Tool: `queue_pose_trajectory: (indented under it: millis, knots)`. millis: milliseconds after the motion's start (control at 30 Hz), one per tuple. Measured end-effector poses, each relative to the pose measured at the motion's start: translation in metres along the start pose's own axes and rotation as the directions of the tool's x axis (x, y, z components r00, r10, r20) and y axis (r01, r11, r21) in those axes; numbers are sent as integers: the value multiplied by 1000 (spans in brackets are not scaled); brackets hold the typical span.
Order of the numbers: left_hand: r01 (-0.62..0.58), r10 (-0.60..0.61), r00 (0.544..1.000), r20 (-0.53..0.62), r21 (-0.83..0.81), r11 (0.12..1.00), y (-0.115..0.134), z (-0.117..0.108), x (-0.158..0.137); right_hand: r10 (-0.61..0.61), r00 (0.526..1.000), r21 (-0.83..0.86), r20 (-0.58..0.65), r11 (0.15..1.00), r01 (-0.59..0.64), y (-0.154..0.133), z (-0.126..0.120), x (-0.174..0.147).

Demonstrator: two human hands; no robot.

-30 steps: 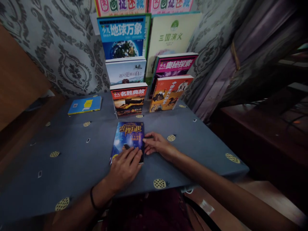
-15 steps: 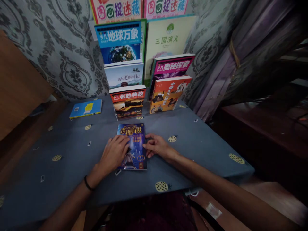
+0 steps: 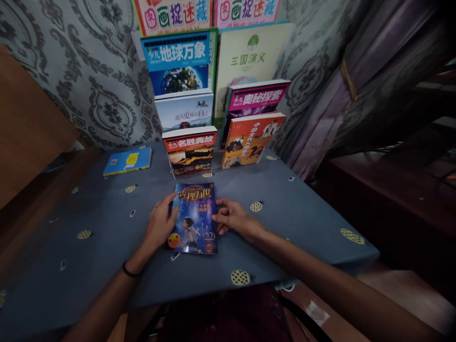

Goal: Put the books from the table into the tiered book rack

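Observation:
A blue-purple paperback book (image 3: 195, 223) with a cartoon figure and the number 22 on its cover lies face up near the table's front edge. At its left edge is my left hand (image 3: 161, 222), thumb by the cover and fingers along the side. My right hand (image 3: 233, 217) pinches the opposite edge, its fingertips touching the book's side. Some fingertips are hidden at the edges. Just beyond stands a book with a red-and-black cover (image 3: 192, 154), and to its right an orange book (image 3: 251, 141).
Upright books rise in rows behind, among them a blue one with a globe (image 3: 180, 64), a pale green one (image 3: 249, 57) and a purple-topped one (image 3: 258, 97). A light-blue book (image 3: 128, 160) lies flat at left on the blue tablecloth (image 3: 107, 256). Patterned curtains hang behind.
My left hand has slid left off the cover to the book's left edge, uncovering the figure and a round yellow badge. My right hand stays at the right edge.

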State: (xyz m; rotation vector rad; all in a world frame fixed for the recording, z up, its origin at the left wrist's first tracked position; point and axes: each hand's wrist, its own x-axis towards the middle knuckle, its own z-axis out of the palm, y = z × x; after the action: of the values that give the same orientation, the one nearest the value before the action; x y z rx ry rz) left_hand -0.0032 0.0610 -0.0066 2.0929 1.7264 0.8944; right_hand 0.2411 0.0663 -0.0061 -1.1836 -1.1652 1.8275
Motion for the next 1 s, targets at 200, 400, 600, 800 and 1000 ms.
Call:
queue_pose_trajectory:
  millis: [200,400,600,800,1000]
  knots:
    - [84,-78,996,31,-323,943,1,-2,1,-37,999,7,-3,999,37,0,1,-3]
    - [84,-89,996,-2,-330,940,4,-7,-1,-56,998,-3,-3,998,56,0,1,-5]
    - [111,-121,993,-6,-360,926,2,-7,0,-45,999,-17,-12,999,45,-2,4,-7]
    - [137,-124,991,60,-404,904,3,-6,2,-113,992,-11,-49,994,112,-7,-1,-10]
    - [16,-5,999,49,-225,974,27,-9,1,-166,979,-48,-120,986,161,-20,-10,-14]
